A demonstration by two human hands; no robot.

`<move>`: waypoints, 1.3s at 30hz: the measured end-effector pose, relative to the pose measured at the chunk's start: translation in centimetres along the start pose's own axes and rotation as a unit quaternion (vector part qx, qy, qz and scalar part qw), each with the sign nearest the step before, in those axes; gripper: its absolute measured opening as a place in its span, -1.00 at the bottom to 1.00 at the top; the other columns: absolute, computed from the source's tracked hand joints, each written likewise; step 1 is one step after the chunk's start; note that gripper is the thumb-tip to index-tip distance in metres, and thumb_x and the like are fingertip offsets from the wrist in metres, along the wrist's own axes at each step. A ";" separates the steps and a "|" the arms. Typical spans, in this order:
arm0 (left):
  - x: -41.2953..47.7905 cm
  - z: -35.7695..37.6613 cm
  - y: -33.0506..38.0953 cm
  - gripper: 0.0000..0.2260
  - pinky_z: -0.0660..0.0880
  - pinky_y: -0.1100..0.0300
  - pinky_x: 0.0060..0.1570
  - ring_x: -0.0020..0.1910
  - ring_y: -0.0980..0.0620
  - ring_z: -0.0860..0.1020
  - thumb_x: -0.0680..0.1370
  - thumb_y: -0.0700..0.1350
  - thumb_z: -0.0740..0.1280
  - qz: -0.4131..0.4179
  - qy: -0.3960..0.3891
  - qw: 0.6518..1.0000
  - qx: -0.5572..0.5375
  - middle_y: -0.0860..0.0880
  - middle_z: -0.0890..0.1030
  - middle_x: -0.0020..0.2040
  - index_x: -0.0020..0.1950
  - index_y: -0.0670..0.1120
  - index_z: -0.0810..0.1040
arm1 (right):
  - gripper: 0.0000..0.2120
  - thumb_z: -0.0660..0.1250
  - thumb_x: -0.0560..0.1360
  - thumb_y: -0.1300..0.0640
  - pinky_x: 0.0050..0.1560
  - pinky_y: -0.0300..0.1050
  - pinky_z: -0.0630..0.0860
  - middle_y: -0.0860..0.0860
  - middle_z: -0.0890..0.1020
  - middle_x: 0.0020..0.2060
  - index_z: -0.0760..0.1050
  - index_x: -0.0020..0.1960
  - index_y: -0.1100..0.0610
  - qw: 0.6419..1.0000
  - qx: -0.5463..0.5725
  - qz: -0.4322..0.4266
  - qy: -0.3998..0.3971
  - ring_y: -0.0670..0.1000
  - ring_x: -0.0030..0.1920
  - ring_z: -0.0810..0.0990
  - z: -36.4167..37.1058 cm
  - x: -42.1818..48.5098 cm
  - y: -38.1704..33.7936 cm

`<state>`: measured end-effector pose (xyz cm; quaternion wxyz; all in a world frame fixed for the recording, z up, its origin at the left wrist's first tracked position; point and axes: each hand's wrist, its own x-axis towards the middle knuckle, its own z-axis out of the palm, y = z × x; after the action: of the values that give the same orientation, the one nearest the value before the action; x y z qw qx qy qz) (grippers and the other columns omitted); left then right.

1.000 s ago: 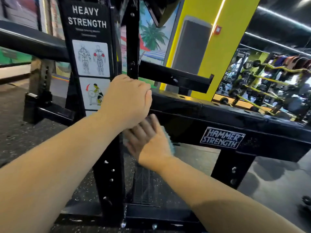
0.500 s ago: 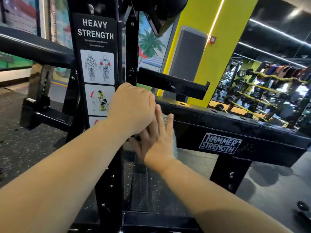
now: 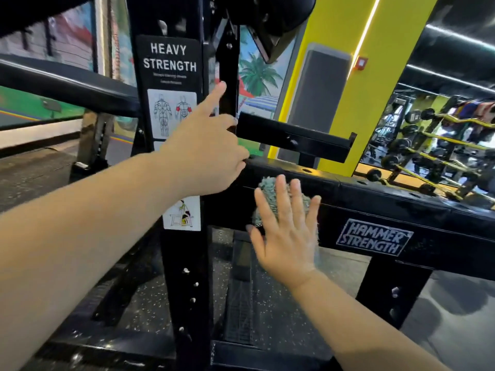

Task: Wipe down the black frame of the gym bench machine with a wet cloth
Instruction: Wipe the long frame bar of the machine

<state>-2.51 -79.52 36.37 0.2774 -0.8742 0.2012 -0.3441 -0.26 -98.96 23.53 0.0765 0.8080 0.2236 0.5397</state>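
Black frame [image 3: 380, 210] of the bench machine fills the middle of the gym floor, its long horizontal beam running off to the right with a "HAMMER STRENGTH" badge [image 3: 374, 240] on its side face. Against that side face, just left of the badge, a grey-green shaggy cloth [image 3: 270, 194] is pressed flat by the person's right hand [image 3: 288, 234], fingers straight and spread over it, palm toward the steel, nothing curled around the fabric. Left of the cloth stands the frame's upright post [image 3: 184, 263], carrying a "HEAVY STRENGTH" label [image 3: 170, 61] with muscle diagrams beneath it. The left hand [image 3: 206, 153] lies across this post, forefinger stretched upward along a narrower bar, the other fingers loosely bent where the beam meets the post; whether they clasp the steel I cannot tell. Above the beam a short black arm [image 3: 294, 140] juts out to the right. Beyond the beam rise a yellow pillar [image 3: 361, 84] and, further right, a rack of dumbbells [image 3: 434, 145].
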 end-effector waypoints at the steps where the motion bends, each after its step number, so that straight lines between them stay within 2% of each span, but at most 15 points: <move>1: -0.9 -0.2 -0.9 -0.51 -0.38 -0.16 0.37 0.26 -0.08 0.45 0.59 0.01 -0.13 -0.008 0.029 0.999 0.030 0.08 0.64 0.02 0.10 0.05 0.61 | -0.43 0.13 0.52 -0.10 0.46 0.21 -0.27 0.07 -0.05 0.55 0.19 0.50 0.01 0.999 0.007 -0.041 -0.001 0.14 0.53 -0.08 0.1 1.0 -1.5; 4: -2.7 1.5 -2.2 -0.60 -0.04 -0.18 0.44 0.23 -0.16 0.44 0.56 -0.10 0.01 0.014 0.125 0.992 -0.004 -0.06 0.64 -0.04 -0.01 -0.14 0.65 | -0.49 0.18 0.54 -0.08 0.46 0.20 -0.26 -0.01 0.12 0.52 0.29 0.47 -0.04 0.987 0.002 -0.160 -0.015 0.14 0.49 0.08 0.7 3.3 -5.3; 7: -3.1 1.5 -1.9 -0.64 0.04 -0.10 0.45 0.24 -0.12 0.43 0.56 -0.12 0.05 -0.003 0.149 0.984 -0.100 -0.08 0.64 -0.05 0.01 -0.15 0.64 | -0.50 0.22 0.54 -0.04 0.48 0.17 -0.18 0.00 0.24 0.50 0.31 0.47 -0.05 0.970 -0.008 -0.243 -0.030 0.11 0.49 0.12 1.1 3.1 -4.3; 9: -2.9 1.4 -1.4 -0.64 0.02 -0.06 0.46 0.24 -0.13 0.44 0.56 -0.11 0.05 -0.014 0.157 0.978 -0.136 -0.07 0.64 -0.07 0.00 -0.15 0.64 | -0.48 0.25 0.51 -0.02 0.48 0.17 -0.17 0.02 0.21 0.52 0.32 0.46 -0.05 0.976 -0.033 -0.214 -0.019 0.12 0.53 0.06 0.8 1.6 -1.0; 12: -3.1 1.8 -0.4 -0.65 0.03 -0.03 0.45 0.26 -0.15 0.45 0.55 -0.11 0.07 -0.040 0.177 0.968 -0.172 -0.07 0.64 -0.06 0.01 -0.16 0.63 | -0.42 0.17 0.52 -0.07 0.49 0.18 -0.25 -0.02 -0.11 0.56 0.11 0.51 -0.08 0.996 -0.049 -0.072 -0.001 0.08 0.55 -0.16 -0.1 -1.7 3.2; 16: -2.5 1.4 3.0 -0.65 0.03 -0.03 0.44 0.21 -0.15 0.52 0.55 -0.11 0.09 -0.109 0.224 0.929 -0.274 -0.10 0.64 0.06 0.14 -0.18 0.60 | -0.41 0.01 0.58 -0.21 0.47 0.18 -0.31 0.00 -0.17 0.55 0.02 0.53 -0.03 0.999 0.016 0.047 0.015 0.10 0.54 -0.24 0.0 -0.1 -0.6; 22: -1.1 0.0 7.9 -0.62 0.11 -0.06 0.43 0.34 -0.15 0.40 0.57 -0.07 0.08 -0.109 0.218 0.909 -0.337 -0.12 0.54 0.25 0.25 -0.17 0.54 | -0.40 0.00 0.61 0.00 0.51 0.10 -0.16 0.03 0.26 0.33 -0.15 0.57 0.13 0.993 0.063 -0.072 0.073 0.09 0.54 -0.21 2.3 0.2 -2.0; 24: -0.7 0.1 9.6 -0.62 0.12 -0.08 0.44 0.39 -0.14 0.35 0.58 -0.06 0.08 -0.084 0.208 0.915 -0.336 -0.13 0.50 0.31 0.27 -0.16 0.52 | -0.50 0.09 0.57 0.12 0.44 0.12 0.01 0.05 0.29 0.34 0.12 0.50 0.03 0.992 0.079 -0.090 0.045 0.07 0.53 -0.06 2.2 -2.9 1.1; 26: -0.3 0.2 11.0 -0.62 0.11 -0.08 0.45 0.43 -0.13 0.30 0.59 -0.05 0.09 -0.071 0.209 0.917 -0.332 -0.13 0.46 0.35 0.30 -0.16 0.51 | -0.59 0.06 0.59 0.20 0.46 0.12 -0.01 0.00 0.16 0.50 0.24 0.42 -0.01 0.993 0.090 -0.081 0.004 0.06 0.54 -0.02 1.6 -6.2 4.6; 28: 0.4 0.1 12.8 -0.63 0.10 -0.10 0.45 0.44 -0.15 0.26 0.58 -0.05 0.12 -0.056 0.226 0.915 -0.330 -0.14 0.43 0.38 0.32 -0.16 0.49 | -0.61 -0.07 0.64 0.24 0.53 0.07 -0.09 -0.10 0.03 0.55 0.29 0.41 0.02 0.991 0.129 -0.018 -0.010 0.04 0.55 -0.01 -0.2 -9.9 7.8; 30: 1.5 -0.2 15.0 -0.62 0.10 -0.11 0.45 0.46 -0.16 0.23 0.58 -0.06 0.14 -0.034 0.247 0.910 -0.332 -0.15 0.40 0.40 0.33 -0.16 0.47 | -0.64 -0.01 0.63 0.25 0.53 0.06 -0.05 -0.17 0.10 0.53 0.34 0.37 0.09 0.973 0.202 0.112 0.009 0.05 0.54 0.07 -2.7 -13.2 10.1; 32: 3.0 -0.9 17.5 -0.63 0.09 -0.11 0.45 0.46 -0.17 0.20 0.58 -0.08 0.15 0.001 0.264 0.905 -0.334 -0.16 0.38 0.41 0.34 -0.17 0.47 | -0.63 0.09 0.60 0.17 0.52 0.01 0.05 -0.15 0.18 0.50 0.32 0.40 0.09 0.932 0.243 0.262 0.054 0.06 0.52 0.13 -4.8 -14.9 11.8; 34: 4.8 -1.4 20.2 -0.62 0.08 -0.09 0.46 0.47 -0.16 0.19 0.58 -0.08 0.15 0.038 0.268 0.905 -0.328 -0.16 0.35 0.43 0.35 -0.17 0.46 | -0.54 0.07 0.58 0.08 0.50 -0.21 0.03 -0.14 0.11 0.49 0.21 0.48 0.05 0.881 0.267 0.382 0.084 0.02 0.53 0.06 -5.3 -14.7 13.3; 36: 6.1 -1.5 22.5 -0.61 0.07 -0.08 0.46 0.48 -0.15 0.17 0.58 -0.07 0.14 0.056 0.255 0.910 -0.322 -0.15 0.32 0.45 0.37 -0.17 0.44 | -0.49 0.02 0.59 -0.02 0.49 -0.29 -0.09 -0.18 -0.04 0.50 0.00 0.51 -0.03 0.855 0.273 0.433 0.085 -0.03 0.54 -0.09 -3.7 -13.5 13.9; 39: 7.3 -0.2 24.1 -0.56 0.03 -0.04 0.47 0.50 -0.13 0.12 0.59 -0.04 0.12 0.046 0.229 0.931 -0.280 -0.14 0.24 0.49 0.43 -0.17 0.36 | -0.43 -0.08 0.64 -0.15 0.50 -0.11 -0.27 -0.12 -0.19 0.53 -0.18 0.56 -0.01 0.865 0.207 0.454 0.056 -0.07 0.53 -0.25 0.1 -13.2 13.0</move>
<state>-1.52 -101.98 25.02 -0.0171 -0.8038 0.3872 -0.4513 -0.71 -116.30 17.18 -0.3584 0.7859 -0.0576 0.5006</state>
